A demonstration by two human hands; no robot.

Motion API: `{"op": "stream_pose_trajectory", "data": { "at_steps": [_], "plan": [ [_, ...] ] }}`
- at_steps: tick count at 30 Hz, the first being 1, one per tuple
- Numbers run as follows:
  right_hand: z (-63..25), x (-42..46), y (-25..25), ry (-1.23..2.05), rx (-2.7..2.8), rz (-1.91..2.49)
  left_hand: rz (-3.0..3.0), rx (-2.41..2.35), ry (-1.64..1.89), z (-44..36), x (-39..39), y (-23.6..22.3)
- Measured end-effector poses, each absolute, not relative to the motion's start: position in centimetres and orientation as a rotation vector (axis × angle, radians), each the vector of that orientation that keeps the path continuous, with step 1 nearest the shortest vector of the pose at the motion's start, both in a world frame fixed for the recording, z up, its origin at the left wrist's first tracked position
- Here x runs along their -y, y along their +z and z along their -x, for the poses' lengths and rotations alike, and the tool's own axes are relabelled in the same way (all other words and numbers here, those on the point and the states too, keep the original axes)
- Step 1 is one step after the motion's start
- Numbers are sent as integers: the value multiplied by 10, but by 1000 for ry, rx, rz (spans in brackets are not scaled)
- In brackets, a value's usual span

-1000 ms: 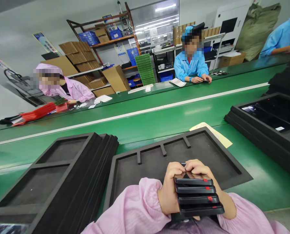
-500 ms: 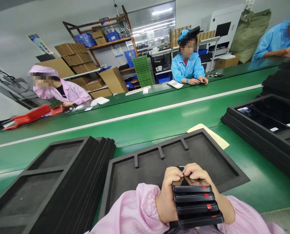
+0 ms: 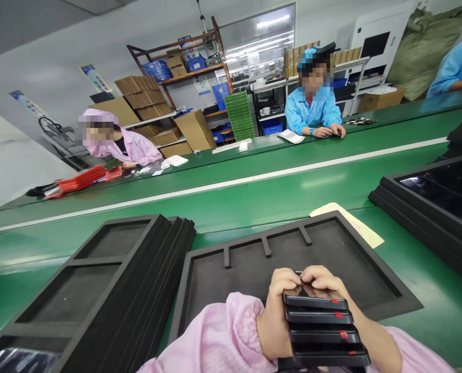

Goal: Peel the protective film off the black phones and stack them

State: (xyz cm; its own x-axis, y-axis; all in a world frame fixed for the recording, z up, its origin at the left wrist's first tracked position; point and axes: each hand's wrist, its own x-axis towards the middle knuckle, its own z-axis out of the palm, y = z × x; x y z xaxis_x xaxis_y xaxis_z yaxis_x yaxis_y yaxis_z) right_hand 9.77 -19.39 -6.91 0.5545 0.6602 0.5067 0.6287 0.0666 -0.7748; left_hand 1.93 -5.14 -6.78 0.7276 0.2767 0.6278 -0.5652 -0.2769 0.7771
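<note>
Between my two hands is a stack of several black smartphones (image 3: pixel 320 317), each with a small red sticker on its near edge. My left hand (image 3: pixel 276 316) is wrapped round the stack's left side, its thumb and fingers on top. On the other side my right hand (image 3: pixel 342 298) grips the right edges, fingertips resting on the top phone. The stack hangs over the near edge of a black foam tray (image 3: pixel 231 287), which has short dividers along its far side. No phone shows in the visible part of this tray.
On the left stands a stack of black foam trays (image 3: pixel 138 274), a glossy phone (image 3: pixel 21 360) in its top one. At right, more trays (image 3: pixel 390 189) hold phones. A yellow sheet (image 3: pixel 359 228) lies behind the middle tray. Co-workers sit across the green table (image 3: pixel 223 202).
The whole view has shifted, so the surroundings appear farther right, and a phone in the left tray has come into sight. My hands keep the same hold on the phones.
</note>
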Motion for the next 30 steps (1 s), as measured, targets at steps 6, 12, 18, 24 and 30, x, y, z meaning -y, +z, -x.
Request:
{"op": "stream_pose_trajectory", "data": {
  "at_steps": [6,12,18,24,30],
  "plan": [
    [-122,191,-41,211,1065,1948,-1304,-151,526,-45,54,-18],
    [-115,185,11,600,837,2273,-1119,-510,348,-82,60,-16],
    [-105,172,3,632,815,2400,-1317,-616,487,-87,50,-35],
    [-109,178,-27,354,851,2352,-1415,-432,515,-109,26,-34],
    [-115,188,-42,63,1121,2094,-1414,-381,440,-112,24,-34]
  ]
}}
